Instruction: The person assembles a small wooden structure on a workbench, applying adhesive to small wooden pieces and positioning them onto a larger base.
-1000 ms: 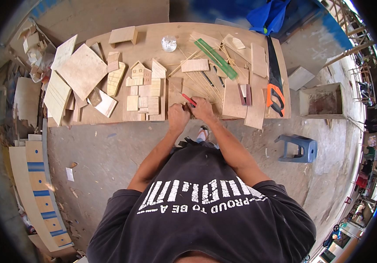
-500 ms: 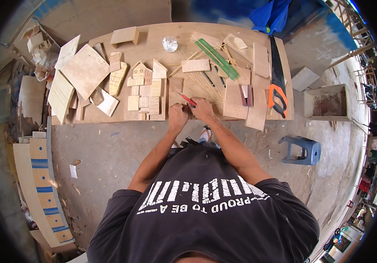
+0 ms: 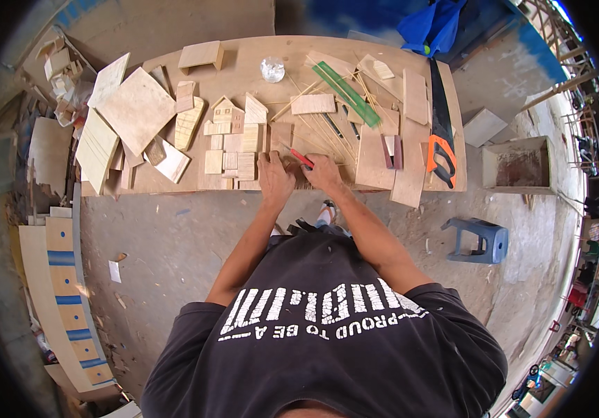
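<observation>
in the head view, the right hand (image 3: 325,174) is closed around a red tool (image 3: 302,159) near the front edge of the table (image 3: 245,59). the tool's thin tip points up and to the left. the left hand (image 3: 277,180) is just beside it, with its fingers bent and a bit apart. i cannot tell if it holds anything. a flat brown board (image 3: 280,132) lies just past the hands. very near the left fingers, on their left, is a little house made of wood blocks (image 3: 230,143). thin sticks (image 3: 322,131) lie crossed past the right hand, and a green ruler (image 3: 347,94) lies by them. farther right is a saw (image 3: 439,104) with an orange handle. flat wood pieces (image 3: 136,111) are piled at the left. a blue stool (image 3: 499,242) is on the floor (image 3: 397,244) at the right.
</observation>
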Tool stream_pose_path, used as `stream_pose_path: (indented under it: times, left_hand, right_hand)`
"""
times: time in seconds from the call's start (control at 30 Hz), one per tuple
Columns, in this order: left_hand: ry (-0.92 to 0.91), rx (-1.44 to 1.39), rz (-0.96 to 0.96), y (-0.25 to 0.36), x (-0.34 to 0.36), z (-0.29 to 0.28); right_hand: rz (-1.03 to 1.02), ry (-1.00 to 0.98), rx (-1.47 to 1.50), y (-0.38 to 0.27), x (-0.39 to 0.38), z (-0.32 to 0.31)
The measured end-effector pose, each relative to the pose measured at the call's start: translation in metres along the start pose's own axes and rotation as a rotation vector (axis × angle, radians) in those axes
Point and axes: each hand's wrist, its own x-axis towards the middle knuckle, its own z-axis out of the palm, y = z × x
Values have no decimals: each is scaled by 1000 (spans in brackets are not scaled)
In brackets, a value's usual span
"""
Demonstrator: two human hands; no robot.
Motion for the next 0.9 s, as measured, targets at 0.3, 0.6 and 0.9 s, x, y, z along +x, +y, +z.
stream_pose_path:
  times: [0.3,0.6,0.9]
  left_hand:
    - [-60,127,-9,-9,-2,25]
    - [-214,226,-188,2,11,20]
    - [-280,200,-232,8,13,11]
  right_hand:
    - [-11,-2,-41,4,0,3]
    - [29,-22,-29,4,-1,3]
    - [322,265,258,-23,-64,4]
